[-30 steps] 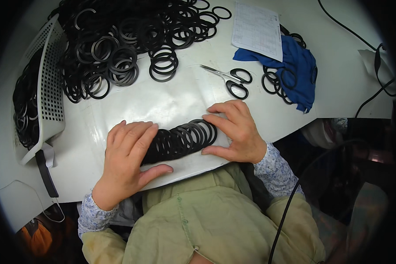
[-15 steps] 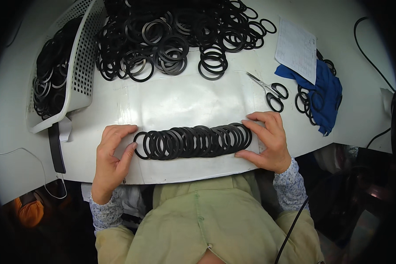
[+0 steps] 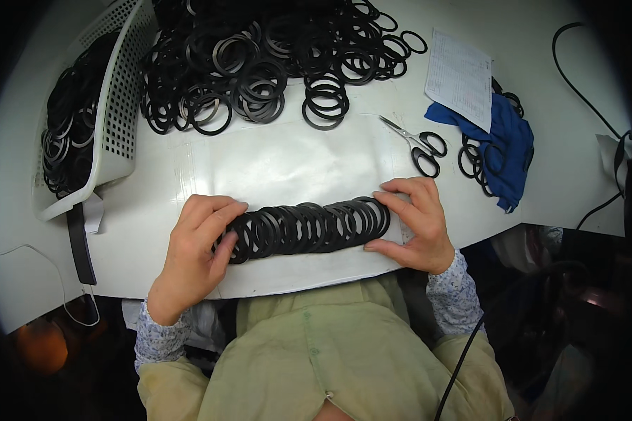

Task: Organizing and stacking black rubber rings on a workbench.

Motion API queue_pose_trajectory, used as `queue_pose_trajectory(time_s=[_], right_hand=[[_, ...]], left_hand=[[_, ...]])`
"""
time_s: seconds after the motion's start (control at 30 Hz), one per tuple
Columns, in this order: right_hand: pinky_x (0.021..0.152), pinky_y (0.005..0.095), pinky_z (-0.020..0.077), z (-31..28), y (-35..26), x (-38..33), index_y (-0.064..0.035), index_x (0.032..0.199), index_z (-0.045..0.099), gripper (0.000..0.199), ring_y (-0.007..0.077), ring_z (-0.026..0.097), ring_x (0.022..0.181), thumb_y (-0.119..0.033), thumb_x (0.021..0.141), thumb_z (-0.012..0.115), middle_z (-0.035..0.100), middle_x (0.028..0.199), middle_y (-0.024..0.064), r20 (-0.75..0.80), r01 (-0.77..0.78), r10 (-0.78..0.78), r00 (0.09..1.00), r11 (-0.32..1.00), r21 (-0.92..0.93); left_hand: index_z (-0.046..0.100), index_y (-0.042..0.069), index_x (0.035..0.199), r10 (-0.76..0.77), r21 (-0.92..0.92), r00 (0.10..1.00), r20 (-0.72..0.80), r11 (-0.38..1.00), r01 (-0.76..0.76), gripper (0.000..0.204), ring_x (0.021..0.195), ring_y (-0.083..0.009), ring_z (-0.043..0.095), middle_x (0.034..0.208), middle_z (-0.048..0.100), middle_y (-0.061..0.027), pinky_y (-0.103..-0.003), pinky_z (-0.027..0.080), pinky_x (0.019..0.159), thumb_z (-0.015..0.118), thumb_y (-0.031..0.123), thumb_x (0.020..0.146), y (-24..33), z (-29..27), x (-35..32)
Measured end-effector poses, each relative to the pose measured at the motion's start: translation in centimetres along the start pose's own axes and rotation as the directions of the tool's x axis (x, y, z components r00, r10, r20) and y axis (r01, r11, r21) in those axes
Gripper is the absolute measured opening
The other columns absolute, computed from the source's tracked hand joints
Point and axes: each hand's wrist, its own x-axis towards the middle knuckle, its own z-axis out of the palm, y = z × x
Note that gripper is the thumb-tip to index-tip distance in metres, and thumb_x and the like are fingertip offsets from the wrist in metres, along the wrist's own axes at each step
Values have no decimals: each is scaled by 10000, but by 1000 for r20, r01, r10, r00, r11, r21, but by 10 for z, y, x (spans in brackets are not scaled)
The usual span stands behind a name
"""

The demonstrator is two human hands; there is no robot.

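Observation:
A row of overlapping black rubber rings [image 3: 309, 228] lies on the white table close to its front edge, each ring leaning on its neighbour. My left hand [image 3: 200, 245] is closed round the row's left end, fingers above and thumb below, hiding part of the outermost rings. At the opposite end, my right hand [image 3: 421, 228] has its fingertips on the top of the last rings and its thumb at the bottom. The rings are gripped lengthwise between both hands.
A large heap of black rings [image 3: 260, 63] covers the back of the table. At left stands a white perforated basket [image 3: 119, 133] holding more rings. Black-handled scissors [image 3: 423, 146] lie right of centre, near a blue cloth [image 3: 509, 147], a printed sheet [image 3: 460, 77] and several loose rings.
My left hand has moved in to the right, pushing the left end rings closer together, so the row is shorter. My right hand keeps its place at the other end. The view has shifted slightly.

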Motion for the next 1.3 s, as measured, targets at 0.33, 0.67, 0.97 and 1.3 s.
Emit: queue_pose_trajectory(time_s=[0.33,0.67,0.97,1.3], right_hand=[[929,428,447,2,4,-3,-31,1161,678,639,314,540,1054,-324,638,899,608,1199,117,-38,28,-26,999,999,34],[909,414,455,4,6,-5,-18,1137,671,621,316,545,1043,-307,636,897,607,1186,121,-69,47,-42,997,996,73],[730,227,520,-11,-13,0,-19,1422,454,725,89,637,944,-17,800,824,664,1167,83,454,-562,343,822,362,743],[685,318,546,6,-39,30,-59,1293,630,512,246,621,796,-28,786,690,618,844,56,-60,276,-270,961,950,146]], left_hand=[[675,-14,1060,-22,12,994,111,1000,21,369,908,-328,601,937,611,-138,-403,502,821,681,-100,701,6,14,16],[680,-17,1004,-109,-29,984,144,993,115,374,904,-321,592,926,597,-139,-390,500,792,601,-104,650,6,21,20],[645,-5,972,68,-66,996,65,996,-64,362,843,-334,603,902,614,-133,-384,505,780,579,-109,632,13,35,28],[653,20,1087,522,206,822,-225,851,-484,492,874,-317,638,1001,683,-130,-392,517,732,726,-67,608,21,25,34]])
